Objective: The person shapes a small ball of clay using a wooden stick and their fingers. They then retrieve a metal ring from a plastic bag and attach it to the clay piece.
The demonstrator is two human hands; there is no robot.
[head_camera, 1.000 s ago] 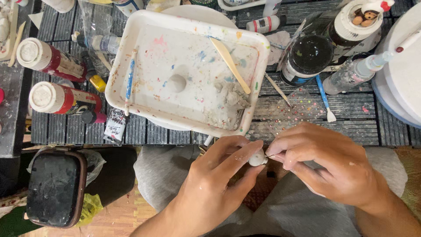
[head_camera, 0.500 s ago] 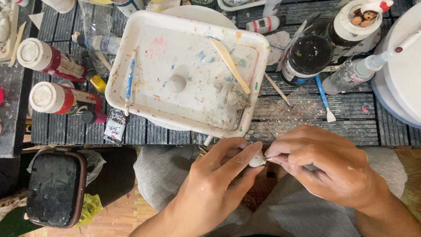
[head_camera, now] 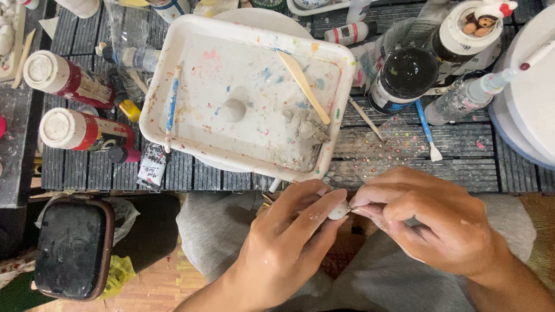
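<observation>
My left hand (head_camera: 289, 237) pinches a small white clay ball (head_camera: 338, 210) between thumb and fingers, just above my lap. My right hand (head_camera: 436, 222) meets it from the right, its fingertips closed on a thin tool whose tip touches the ball; most of the tool is hidden in the fist. Both hands hover below the front edge of a paint-flecked white tray (head_camera: 167, 69). In the tray lie a grey clay lump (head_camera: 306, 126), a wooden sculpting stick (head_camera: 302, 85) and a blue-handled tool (head_camera: 171, 106).
Two red bottles with white caps (head_camera: 75, 81) lie at the left on the dark slatted table (head_camera: 462, 153). A black jar (head_camera: 402, 78), a clear squeeze bottle (head_camera: 465, 98), a blue brush (head_camera: 426, 130) and a white round container (head_camera: 535, 92) stand at right. A black case (head_camera: 72, 248) sits lower left.
Both hands stay together on the clay ball; the right-hand fingers have shifted slightly against it. Nothing else has moved.
</observation>
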